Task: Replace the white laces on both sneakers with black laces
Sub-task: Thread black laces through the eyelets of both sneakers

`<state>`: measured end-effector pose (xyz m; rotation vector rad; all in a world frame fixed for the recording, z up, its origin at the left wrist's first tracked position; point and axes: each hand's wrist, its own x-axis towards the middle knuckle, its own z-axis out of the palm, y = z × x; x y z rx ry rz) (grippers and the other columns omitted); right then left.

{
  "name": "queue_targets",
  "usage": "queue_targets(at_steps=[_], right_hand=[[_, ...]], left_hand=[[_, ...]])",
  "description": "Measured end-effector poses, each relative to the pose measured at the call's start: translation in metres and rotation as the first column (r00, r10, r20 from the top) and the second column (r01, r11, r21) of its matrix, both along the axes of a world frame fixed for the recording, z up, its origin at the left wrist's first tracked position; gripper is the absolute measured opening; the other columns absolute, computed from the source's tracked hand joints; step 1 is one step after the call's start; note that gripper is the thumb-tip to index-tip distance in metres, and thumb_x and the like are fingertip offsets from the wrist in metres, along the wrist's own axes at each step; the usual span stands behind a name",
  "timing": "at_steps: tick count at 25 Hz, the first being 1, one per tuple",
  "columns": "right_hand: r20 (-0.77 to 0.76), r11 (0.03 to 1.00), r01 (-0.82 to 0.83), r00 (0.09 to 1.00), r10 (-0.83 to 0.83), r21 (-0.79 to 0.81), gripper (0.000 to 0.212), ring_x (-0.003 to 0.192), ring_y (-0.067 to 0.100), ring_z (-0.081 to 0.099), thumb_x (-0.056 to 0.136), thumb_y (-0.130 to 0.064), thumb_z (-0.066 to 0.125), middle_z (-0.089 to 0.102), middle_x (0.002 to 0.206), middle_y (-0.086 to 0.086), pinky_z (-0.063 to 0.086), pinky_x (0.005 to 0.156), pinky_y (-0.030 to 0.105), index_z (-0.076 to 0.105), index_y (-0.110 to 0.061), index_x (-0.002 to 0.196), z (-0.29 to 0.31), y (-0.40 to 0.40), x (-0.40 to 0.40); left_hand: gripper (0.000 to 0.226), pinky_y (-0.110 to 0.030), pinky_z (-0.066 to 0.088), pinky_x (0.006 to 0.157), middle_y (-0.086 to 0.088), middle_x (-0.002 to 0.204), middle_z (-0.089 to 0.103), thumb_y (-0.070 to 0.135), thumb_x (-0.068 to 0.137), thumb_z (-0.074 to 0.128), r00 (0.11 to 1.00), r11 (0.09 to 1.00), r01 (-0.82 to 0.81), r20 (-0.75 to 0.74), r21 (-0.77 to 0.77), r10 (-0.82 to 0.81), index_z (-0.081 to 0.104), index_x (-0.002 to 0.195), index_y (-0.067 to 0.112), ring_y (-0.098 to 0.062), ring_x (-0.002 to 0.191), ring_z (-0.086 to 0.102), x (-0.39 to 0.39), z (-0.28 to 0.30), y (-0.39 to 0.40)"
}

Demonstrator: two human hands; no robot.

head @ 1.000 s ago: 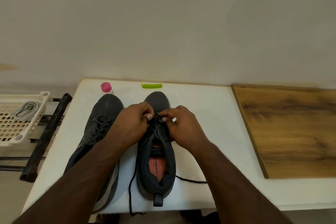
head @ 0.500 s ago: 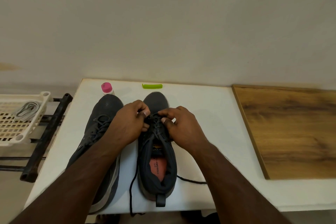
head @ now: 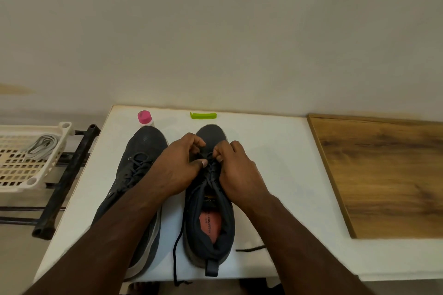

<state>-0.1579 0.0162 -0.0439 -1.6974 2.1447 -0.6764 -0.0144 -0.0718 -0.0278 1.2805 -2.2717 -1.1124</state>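
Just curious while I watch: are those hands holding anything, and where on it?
Both the left hand and right hand pinch the black lace at the right sneaker's upper eyelets, near the toe end.

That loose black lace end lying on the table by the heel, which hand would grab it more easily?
Probably the right hand. The loose lace end lies on the right sneaker's right side, under that forearm, while the left hand would have to cross over the shoe.

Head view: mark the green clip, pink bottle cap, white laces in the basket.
green clip (head: 203, 115), head view, middle of its bar
pink bottle cap (head: 144, 117), head view, cap top
white laces (head: 43, 146), head view, middle of the bundle
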Motion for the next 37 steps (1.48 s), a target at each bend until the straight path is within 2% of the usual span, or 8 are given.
queue_targets(at_steps=[5, 8, 11, 16, 25, 28, 32, 37], right_hand=[[0.188, 0.995, 0.086, 0.978, -0.095, 0.052, 0.021, 0.091, 0.017, 0.058, 0.097, -0.009, 0.052, 0.055, 0.102, -0.002, 0.057, 0.076, 0.044, 0.064, -0.024, 0.105, 0.004, -0.004, -0.020], [0.070, 0.999, 0.041, 0.997, -0.043, 0.022, 0.021, 0.086, 0.018, 0.056, 0.094, -0.009, 0.052, 0.053, 0.096, -0.002, 0.053, 0.077, 0.039, 0.062, -0.026, 0.095, 0.005, -0.003, -0.016], [0.096, 1.000, 0.021, 0.995, -0.019, -0.017, 0.025, 0.082, 0.014, 0.053, 0.093, -0.006, 0.046, 0.052, 0.092, -0.004, 0.047, 0.072, 0.033, 0.054, -0.029, 0.090, 0.005, -0.005, -0.013], [0.088, 0.996, 0.004, 0.996, -0.011, 0.084, 0.026, 0.094, 0.013, 0.053, 0.098, -0.012, 0.058, 0.057, 0.103, -0.001, 0.041, 0.077, 0.019, 0.073, -0.025, 0.115, 0.006, -0.003, -0.025], [0.010, 1.000, -0.010, 1.000, 0.010, 0.014, 0.016, 0.079, 0.019, 0.052, 0.097, -0.007, 0.042, 0.048, 0.099, -0.001, 0.049, 0.072, 0.038, 0.050, -0.021, 0.098, 0.014, -0.002, -0.006], [0.028, 1.000, -0.014, 1.000, 0.014, 0.003, 0.020, 0.082, 0.016, 0.052, 0.095, -0.007, 0.045, 0.052, 0.093, -0.007, 0.050, 0.074, 0.039, 0.052, -0.025, 0.093, 0.019, -0.006, -0.008], [0.075, 0.993, 0.031, 0.996, -0.040, 0.117, 0.018, 0.094, 0.014, 0.056, 0.096, -0.012, 0.058, 0.059, 0.104, -0.003, 0.047, 0.082, 0.029, 0.070, -0.025, 0.102, 0.018, -0.006, -0.022], [0.097, 0.997, -0.004, 0.995, -0.003, 0.072, 0.024, 0.087, 0.014, 0.054, 0.096, -0.006, 0.050, 0.056, 0.095, -0.003, 0.048, 0.078, 0.033, 0.057, -0.029, 0.089, 0.019, -0.007, -0.018]], left_hand=[[0.041, -0.030, 0.050, 0.086, 0.006, 0.113, 0.059, 0.018, 0.088, 0.070, 0.999, 0.999, 0.046, 0.001, 0.002, -0.046, 0.056, 0.123, 0.035, -0.009, 0.093, 0.058, 0.004, 0.000, 0.002], [0.042, -0.031, 0.043, 0.100, 0.003, 0.120, 0.056, 0.018, 0.091, 0.065, 0.984, 0.984, 0.167, 0.076, -0.056, -0.163, 0.062, 0.129, 0.034, -0.012, 0.111, 0.051, 0.001, -0.001, 0.001], [0.038, -0.030, 0.041, 0.100, -0.001, 0.122, 0.055, 0.020, 0.094, 0.062, 0.974, 0.980, 0.187, 0.147, -0.070, -0.175, 0.063, 0.130, 0.032, -0.013, 0.114, 0.050, -0.003, -0.003, 0.001], [0.044, -0.024, 0.036, 0.099, -0.001, 0.127, 0.052, 0.018, 0.095, 0.061, 0.991, 0.993, 0.113, 0.081, -0.026, -0.111, 0.056, 0.137, 0.031, -0.011, 0.114, 0.049, -0.002, -0.005, 0.001], [0.043, -0.027, 0.040, 0.101, -0.005, 0.122, 0.046, 0.010, 0.101, 0.049, 0.976, 0.987, 0.163, 0.146, -0.018, -0.158, 0.055, 0.139, 0.028, -0.016, 0.115, 0.047, -0.008, -0.010, 0.001], [0.042, -0.027, 0.040, 0.101, -0.006, 0.122, 0.047, 0.012, 0.101, 0.050, 0.976, 0.988, 0.150, 0.162, -0.025, -0.144, 0.055, 0.140, 0.027, -0.018, 0.115, 0.048, -0.009, -0.009, 0.003], [0.041, -0.025, 0.036, 0.103, -0.004, 0.125, 0.048, 0.012, 0.100, 0.051, 0.983, 0.992, 0.128, 0.135, -0.017, -0.124, 0.057, 0.138, 0.028, -0.016, 0.118, 0.047, -0.007, -0.008, 0.003], [0.042, -0.028, 0.039, 0.104, -0.005, 0.124, 0.048, 0.011, 0.100, 0.051, 0.981, 0.991, 0.134, 0.148, -0.023, -0.129, 0.056, 0.139, 0.027, -0.016, 0.118, 0.047, -0.009, -0.007, 0.004]])
